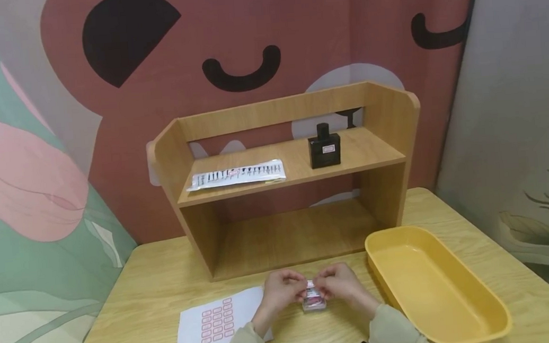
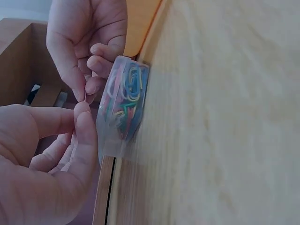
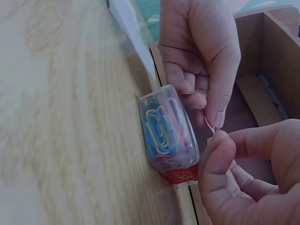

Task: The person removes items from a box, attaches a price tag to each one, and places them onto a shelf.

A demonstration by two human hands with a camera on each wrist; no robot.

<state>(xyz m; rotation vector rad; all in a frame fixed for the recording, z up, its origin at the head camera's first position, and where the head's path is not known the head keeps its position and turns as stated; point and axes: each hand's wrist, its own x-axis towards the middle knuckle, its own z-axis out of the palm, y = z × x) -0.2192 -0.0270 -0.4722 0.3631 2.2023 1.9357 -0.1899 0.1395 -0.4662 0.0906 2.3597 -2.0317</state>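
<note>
Both hands meet over a small clear box of coloured paper clips (image 1: 314, 302), which stands on the table. A tiny white label with a reddish edge (image 1: 310, 284) is between the fingertips; in the right wrist view it shows edge-on as a thin white strip (image 3: 210, 124). My left hand (image 1: 281, 289) pinches it between thumb and index finger from the left. From the right, my right hand (image 1: 342, 286) pinches it the same way. Yellow, blue, green and pink clips show through the box wall (image 2: 123, 105). Fingers hide most of the label.
A white sheet of red-outlined labels (image 1: 194, 323) lies left of the hands. On the right stands a yellow tray (image 1: 454, 281). Behind is a wooden shelf (image 1: 260, 247), its upper board bearing a flat white packet (image 1: 236, 175) and a labelled black bottle (image 1: 325, 154).
</note>
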